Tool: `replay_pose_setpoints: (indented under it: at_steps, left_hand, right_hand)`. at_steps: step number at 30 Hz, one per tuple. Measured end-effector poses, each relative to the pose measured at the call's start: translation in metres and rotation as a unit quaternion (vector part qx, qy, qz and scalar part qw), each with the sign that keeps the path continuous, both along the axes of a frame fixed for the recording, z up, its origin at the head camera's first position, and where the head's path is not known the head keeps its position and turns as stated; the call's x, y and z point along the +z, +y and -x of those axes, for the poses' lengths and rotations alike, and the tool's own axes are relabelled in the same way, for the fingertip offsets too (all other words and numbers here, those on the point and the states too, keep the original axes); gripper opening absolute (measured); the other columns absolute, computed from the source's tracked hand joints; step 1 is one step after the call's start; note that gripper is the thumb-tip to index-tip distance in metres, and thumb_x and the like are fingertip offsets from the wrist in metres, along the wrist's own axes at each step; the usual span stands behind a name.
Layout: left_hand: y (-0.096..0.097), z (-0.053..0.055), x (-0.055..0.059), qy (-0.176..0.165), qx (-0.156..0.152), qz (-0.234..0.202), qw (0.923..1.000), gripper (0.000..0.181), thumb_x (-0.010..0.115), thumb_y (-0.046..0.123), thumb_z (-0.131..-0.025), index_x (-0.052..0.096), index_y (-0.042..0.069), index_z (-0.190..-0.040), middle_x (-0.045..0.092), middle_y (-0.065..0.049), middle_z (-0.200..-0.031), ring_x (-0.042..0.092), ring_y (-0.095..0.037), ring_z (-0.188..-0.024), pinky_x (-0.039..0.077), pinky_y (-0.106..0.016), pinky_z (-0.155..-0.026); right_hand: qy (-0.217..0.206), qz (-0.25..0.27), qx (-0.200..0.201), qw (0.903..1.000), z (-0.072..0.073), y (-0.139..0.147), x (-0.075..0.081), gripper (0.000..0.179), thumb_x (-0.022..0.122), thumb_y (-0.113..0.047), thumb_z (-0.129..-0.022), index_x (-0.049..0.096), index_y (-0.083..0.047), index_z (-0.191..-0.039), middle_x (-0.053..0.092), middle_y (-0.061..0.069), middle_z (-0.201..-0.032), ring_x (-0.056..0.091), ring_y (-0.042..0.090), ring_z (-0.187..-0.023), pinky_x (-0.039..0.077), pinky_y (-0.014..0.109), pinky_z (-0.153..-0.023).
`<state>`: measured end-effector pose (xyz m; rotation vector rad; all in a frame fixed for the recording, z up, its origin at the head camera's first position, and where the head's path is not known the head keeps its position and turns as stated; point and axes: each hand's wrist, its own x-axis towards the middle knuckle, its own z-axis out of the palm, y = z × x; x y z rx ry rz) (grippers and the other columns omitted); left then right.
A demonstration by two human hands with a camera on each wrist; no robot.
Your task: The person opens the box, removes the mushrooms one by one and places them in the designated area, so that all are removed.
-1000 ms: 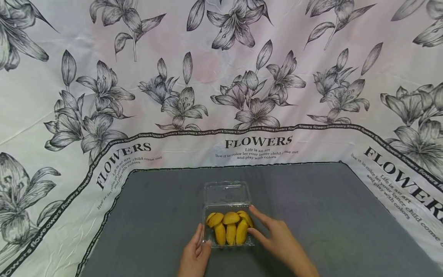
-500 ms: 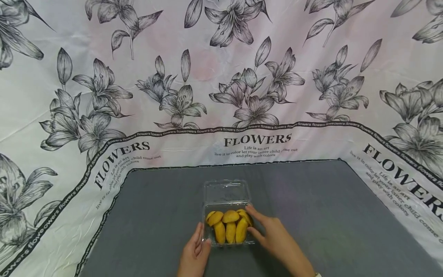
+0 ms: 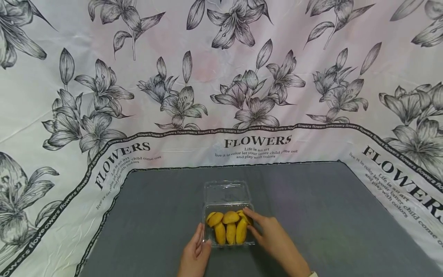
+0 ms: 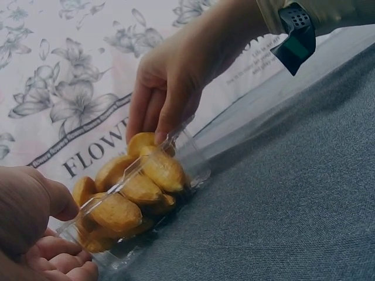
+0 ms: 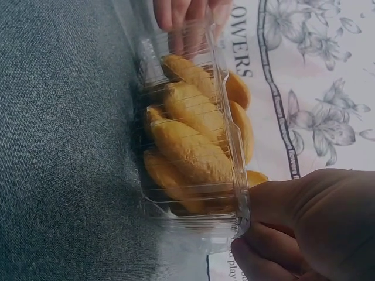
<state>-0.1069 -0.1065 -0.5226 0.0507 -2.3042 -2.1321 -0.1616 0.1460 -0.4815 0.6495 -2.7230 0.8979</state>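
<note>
A clear plastic clamshell box (image 3: 212, 206) stands on the grey cloth, its lid (image 3: 226, 192) folded back on the far side. Several yellow mushrooms (image 3: 230, 227) with rounded caps and thick stems lie stacked inside. My left hand (image 3: 194, 254) holds the box's left side, the thumb at the rim and the fingers against the outside wall (image 4: 108, 254). From the right, my right hand (image 3: 277, 238) reaches over the rim. Its thumb and fingers pinch the cap of the rightmost mushroom (image 3: 241, 231); the left wrist view shows the thumb (image 4: 167, 126) on that cap.
Grey cloth (image 3: 162, 207) covers the flat surface around the box. Behind it and along both sides hangs a white curtain (image 3: 194, 150) printed with lilies and lettering. A dark wrist strap (image 4: 297, 41) is on the right forearm.
My right hand has shifted slightly left, its fingers now further over the rightmost mushroom's cap. The left hand and the box have stayed in place.
</note>
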Motion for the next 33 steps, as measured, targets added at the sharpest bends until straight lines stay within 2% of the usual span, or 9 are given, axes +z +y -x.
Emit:
replay_pose_setpoints:
  at_steps: [7,12,19,24,33]
  left_hand:
    - [-0.0021,0.0012,0.0025,-0.012,-0.011,0.001,0.9999,0.072,0.064,0.02,-0.108,0.028,-0.012,-0.161,0.03,-0.034,-0.163,0.031,-0.05,-0.15,0.051,-0.047,-0.11]
    - [-0.001,-0.0004,0.0032,-0.01,-0.002,0.004,0.9999,0.072,0.065,0.02,-0.107,0.03,-0.012,-0.161,0.032,-0.035,-0.161,0.034,-0.052,-0.148,0.053,-0.047,-0.108]
    - [-0.0012,0.0,0.0018,-0.018,-0.001,0.006,0.9998,0.072,0.065,0.021,-0.107,0.03,-0.011,-0.161,0.032,-0.035,-0.162,0.035,-0.052,-0.148,0.054,-0.047,-0.108]
    - [-0.0013,0.0002,0.0004,-0.02,-0.008,0.006,0.9998,0.072,0.065,0.022,-0.108,0.029,-0.012,-0.161,0.032,-0.036,-0.162,0.035,-0.052,-0.148,0.053,-0.047,-0.109]
    - [-0.0005,0.0,0.0006,-0.011,-0.005,0.005,0.9999,0.073,0.065,0.022,-0.108,0.029,-0.014,-0.16,0.031,-0.037,-0.161,0.033,-0.054,-0.148,0.052,-0.049,-0.109]
  right_hand:
    - [-0.014,0.007,-0.012,0.9998,0.0019,-0.0034,0.0012,0.049,0.082,-0.002,-0.091,0.071,-0.01,-0.138,0.061,-0.004,-0.068,0.027,-0.002,-0.047,0.036,0.02,-0.045]
    - [-0.02,0.012,-0.019,0.9995,0.0018,-0.0051,0.0032,0.045,0.079,-0.004,-0.094,0.072,-0.012,-0.138,0.058,-0.008,-0.066,0.027,-0.002,-0.046,0.035,0.02,-0.044]
    - [-0.025,0.034,-0.035,0.9985,0.0027,-0.0071,0.0051,0.045,0.079,-0.003,-0.095,0.073,-0.016,-0.137,0.076,0.003,-0.092,0.026,-0.003,-0.043,0.034,0.019,-0.042]
    - [-0.024,0.045,-0.049,0.9975,0.0026,-0.0061,0.0075,0.046,0.078,-0.001,-0.095,0.073,-0.017,-0.137,0.078,0.006,-0.099,0.026,-0.003,-0.042,0.035,0.02,-0.041]
    - [-0.025,0.069,-0.04,0.9965,0.0043,-0.0016,0.0086,0.044,0.073,0.001,-0.098,0.072,-0.017,-0.138,0.079,0.012,-0.11,0.032,-0.002,-0.045,0.04,0.02,-0.045]
